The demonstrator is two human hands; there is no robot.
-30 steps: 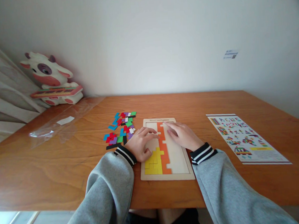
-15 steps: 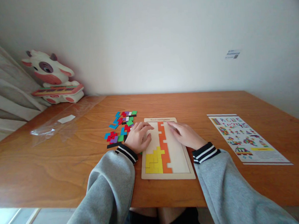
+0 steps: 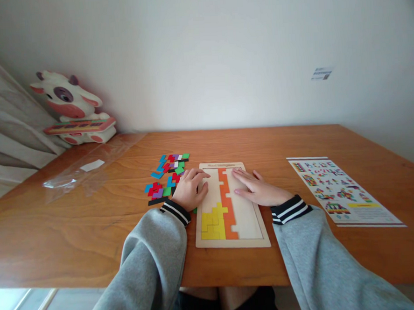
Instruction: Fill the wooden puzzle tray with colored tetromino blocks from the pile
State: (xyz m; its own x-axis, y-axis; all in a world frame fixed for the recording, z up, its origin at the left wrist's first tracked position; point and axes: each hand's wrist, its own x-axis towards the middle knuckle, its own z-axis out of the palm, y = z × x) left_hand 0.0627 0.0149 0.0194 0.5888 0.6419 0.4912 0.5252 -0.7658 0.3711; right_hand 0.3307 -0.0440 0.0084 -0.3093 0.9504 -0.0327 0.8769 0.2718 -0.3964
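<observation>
Wooden puzzle tray (image 3: 233, 243) sits on the wooden table (image 3: 74, 228) near its front edge, centred before the person. Inside the tray: yellow block pieces (image 3: 213, 222) at the near-left corner, an orange column of pieces (image 3: 226, 200) running up the middle, and bare wood to the right of the column.

Left hand (image 3: 190, 191) rests at the tray's left rim, fingers loosely curled, tips on the upper-left bare area; whether it pinches a piece, cannot tell. Right hand (image 3: 260, 191) lies flat, fingers extended and released, pressing the tray floor right of the orange column, holding nothing.

Loose coloured pieces (image 3: 166, 176) are scattered just left of the tray, touching or overlapping one another. Printed pattern sheet (image 3: 342, 191) lies well right of the tray. Clear plastic wrap (image 3: 85, 169) is far left of the tray; a cow toy (image 3: 71, 109) stands beyond it by the wall.

To seat pieces well, judged: keep the right palm steadying the tray, slide pieces flat against the orange edge, don't lift neighbours.

Room: open table behind the tray and between tray and sheet; the tray's front rim is close to the table edge, little slack there.
</observation>
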